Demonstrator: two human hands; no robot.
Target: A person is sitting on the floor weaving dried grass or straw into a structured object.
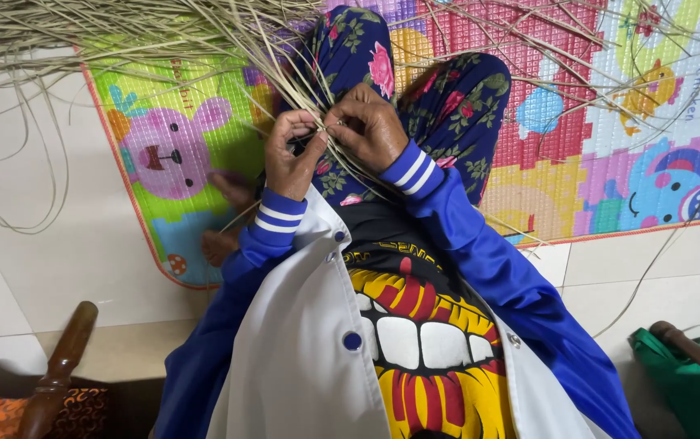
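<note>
Weaving step under way — my left hand (pixel 291 154) and right hand (pixel 366 130) both pinch dry straw strands (pixel 321 110) over my lap (above the play mat (pixel 577 122)). Next move, I judge, needs a tight fold — steady tension.

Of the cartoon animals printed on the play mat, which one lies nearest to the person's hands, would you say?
The pink bear-like face on the green panel, just beside the left hand. The yellow chick and the blue creature sit far off, past the right hand.
</note>
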